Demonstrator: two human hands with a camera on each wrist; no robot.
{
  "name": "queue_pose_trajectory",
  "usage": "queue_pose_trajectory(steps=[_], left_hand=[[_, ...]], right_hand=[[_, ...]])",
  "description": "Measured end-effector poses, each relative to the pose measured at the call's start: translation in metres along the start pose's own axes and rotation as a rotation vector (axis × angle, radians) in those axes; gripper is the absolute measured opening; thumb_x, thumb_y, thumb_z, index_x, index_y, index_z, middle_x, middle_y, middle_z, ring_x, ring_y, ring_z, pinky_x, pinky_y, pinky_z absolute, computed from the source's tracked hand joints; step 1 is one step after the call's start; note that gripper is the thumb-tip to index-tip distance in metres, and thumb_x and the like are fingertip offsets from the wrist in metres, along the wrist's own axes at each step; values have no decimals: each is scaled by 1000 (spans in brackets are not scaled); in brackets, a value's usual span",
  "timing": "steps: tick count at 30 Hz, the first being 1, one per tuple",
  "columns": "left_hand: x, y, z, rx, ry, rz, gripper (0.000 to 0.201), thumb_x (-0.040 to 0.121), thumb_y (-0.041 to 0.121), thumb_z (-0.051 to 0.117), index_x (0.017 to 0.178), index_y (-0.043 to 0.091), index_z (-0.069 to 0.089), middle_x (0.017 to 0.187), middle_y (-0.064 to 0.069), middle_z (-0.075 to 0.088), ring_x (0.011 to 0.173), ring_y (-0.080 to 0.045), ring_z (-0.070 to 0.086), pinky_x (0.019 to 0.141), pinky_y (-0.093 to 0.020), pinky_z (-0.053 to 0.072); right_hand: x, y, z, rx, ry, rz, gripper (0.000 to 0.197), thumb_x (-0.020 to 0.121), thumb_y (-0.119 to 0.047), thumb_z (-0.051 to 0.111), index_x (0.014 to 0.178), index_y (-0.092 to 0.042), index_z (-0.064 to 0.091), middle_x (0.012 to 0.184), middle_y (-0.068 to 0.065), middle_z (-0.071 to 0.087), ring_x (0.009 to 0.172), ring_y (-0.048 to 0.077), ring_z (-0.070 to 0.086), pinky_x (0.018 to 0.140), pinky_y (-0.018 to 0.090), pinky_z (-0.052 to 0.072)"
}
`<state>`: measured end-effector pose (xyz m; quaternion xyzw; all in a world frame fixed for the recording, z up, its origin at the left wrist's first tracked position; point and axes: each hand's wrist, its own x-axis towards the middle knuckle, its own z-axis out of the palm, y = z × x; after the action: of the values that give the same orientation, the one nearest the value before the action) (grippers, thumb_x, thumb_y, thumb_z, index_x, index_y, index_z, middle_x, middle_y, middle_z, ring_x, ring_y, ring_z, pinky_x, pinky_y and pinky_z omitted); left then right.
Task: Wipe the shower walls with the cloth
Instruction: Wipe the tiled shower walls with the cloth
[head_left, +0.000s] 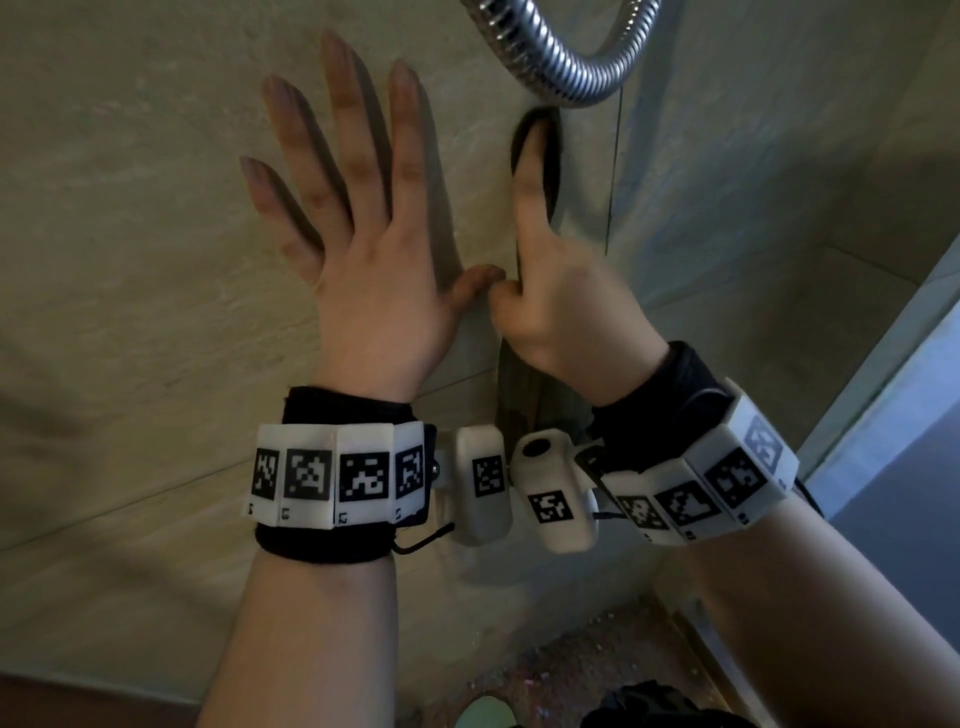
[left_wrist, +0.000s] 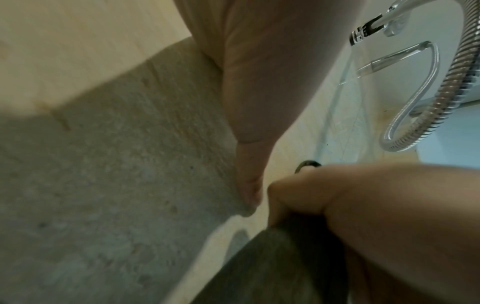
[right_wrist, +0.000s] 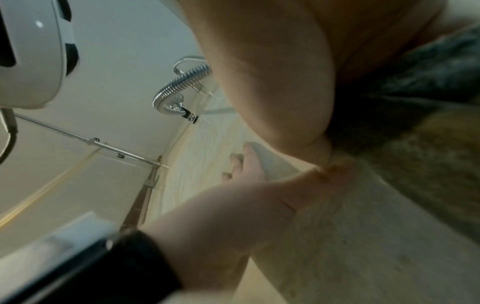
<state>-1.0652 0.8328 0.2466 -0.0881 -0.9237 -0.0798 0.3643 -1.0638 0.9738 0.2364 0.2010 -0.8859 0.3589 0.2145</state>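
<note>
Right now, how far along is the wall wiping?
Done: cannot be judged; the tiled wall shows no clear wiped patch. In hand: the right hand grips the dark cloth and presses it to the wall with one straight finger, just under the metal shower hose. The left hand lies flat on the wall beside it. Left: apparently most of the wall, and the adjoining wall.

2 hands (head_left: 363, 270), 1 cloth (head_left: 535, 395), 1 shower hose (head_left: 561, 67), 2 wrist bands (head_left: 337, 473)
</note>
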Motion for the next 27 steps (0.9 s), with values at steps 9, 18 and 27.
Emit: queue_pose_trajectory(steps=[9, 18, 27], left_hand=[[0, -2, 1, 6, 2, 4, 116, 75, 66, 61, 152, 13, -8, 157, -28, -7, 141, -55, -7, 106, -74, 10], [-1, 1, -1, 4, 16, -4, 111, 78, 69, 53, 152, 12, -6, 157, -29, -5, 141, -55, -5, 106, -75, 11], [-4, 10, -7, 96, 35, -39, 121, 72, 64, 68, 154, 11, -3, 159, -25, -6, 141, -54, -8, 108, -69, -8]], right_hand=[[-4, 8, -5, -58, 59, 74, 95, 75, -32, 38, 150, -4, -14, 65, 2, 52, 57, 26, 52, 67, 45, 52], [14, -3, -17, 20, 8, -27, 83, 87, -12, 49, 152, -10, -3, 71, 10, 59, 54, 20, 50, 62, 43, 51], [-5, 18, -21, 39, -30, 127, 96, 87, -9, 53, 150, -21, -19, 65, 3, 57, 58, 25, 57, 63, 41, 52]])
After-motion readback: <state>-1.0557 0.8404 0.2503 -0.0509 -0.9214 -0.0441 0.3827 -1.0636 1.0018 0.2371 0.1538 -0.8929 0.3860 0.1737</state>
